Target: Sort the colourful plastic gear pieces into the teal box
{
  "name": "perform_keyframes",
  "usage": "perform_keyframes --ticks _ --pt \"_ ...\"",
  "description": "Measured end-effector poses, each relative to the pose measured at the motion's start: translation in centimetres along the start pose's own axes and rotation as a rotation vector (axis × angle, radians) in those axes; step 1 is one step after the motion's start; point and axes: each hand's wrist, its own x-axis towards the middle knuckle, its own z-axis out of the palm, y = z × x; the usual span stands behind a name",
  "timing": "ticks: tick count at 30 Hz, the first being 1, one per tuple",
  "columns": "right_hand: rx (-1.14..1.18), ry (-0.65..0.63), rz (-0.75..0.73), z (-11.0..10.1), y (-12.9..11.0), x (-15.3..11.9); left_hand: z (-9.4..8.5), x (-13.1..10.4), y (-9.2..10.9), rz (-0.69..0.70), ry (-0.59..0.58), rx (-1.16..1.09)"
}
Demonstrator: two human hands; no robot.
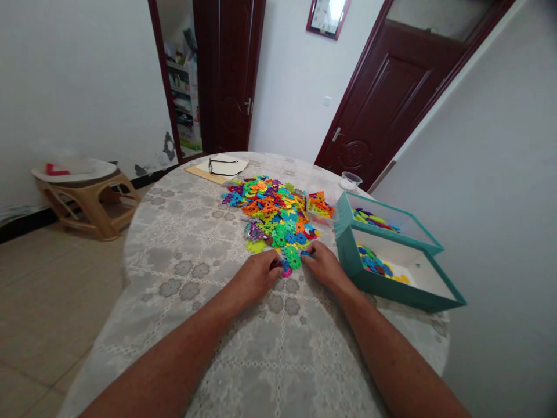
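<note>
Many toothed, flower-like plastic discs lie in a bright heap [274,200] on the table, trailing toward me. At its near end, my left hand [260,270] is closed, thumb and fingers pinched beside a pink disc [287,272] and a small blue one. What sits inside that pinch is hidden. Across from it, my right hand [322,264] pinches the edge of a dark blue disc [305,253]. Green discs [295,261] lie between the two hands.
Two teal boxes [404,293] holding discs stand at the right, with a clear tub [321,209] of orange and yellow pieces beside them. Glasses [224,168] rest on papers at the far left. A patterned cloth [174,273] covers the round table; a stool [93,203] stands left.
</note>
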Motion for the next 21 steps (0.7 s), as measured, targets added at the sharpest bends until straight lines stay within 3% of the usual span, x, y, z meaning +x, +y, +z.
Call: perform_keyframes --ticks 3,5,8,11,16,21 --pt "0.195 0.067 0.013 -0.1 -0.7 -0.8 -0.4 0.0 -0.2 -0.005 0.052 -0.079" --pt "0.415 0.035 0.096 -0.3 -1.5 -1.4 -0.7 0.0 -0.2 0.004 0.12 -0.091" --pt "0.89 -0.151 0.302 -0.6 -2.7 -2.3 -0.8 -0.1 -0.1 0.097 0.241 -0.019" --pt "1.266 -0.361 0.417 -0.7 -3.7 -3.2 -0.4 -0.4 0.2 0.258 0.304 0.044" --pt "1.525 -0.727 0.516 0.4 -4.1 -4.1 0.5 -0.8 0.4 0.38 0.172 0.034" --pt "1.568 -0.77 0.525 1.4 -3.5 -4.0 0.7 -1.0 0.5 0.468 0.067 0.019"
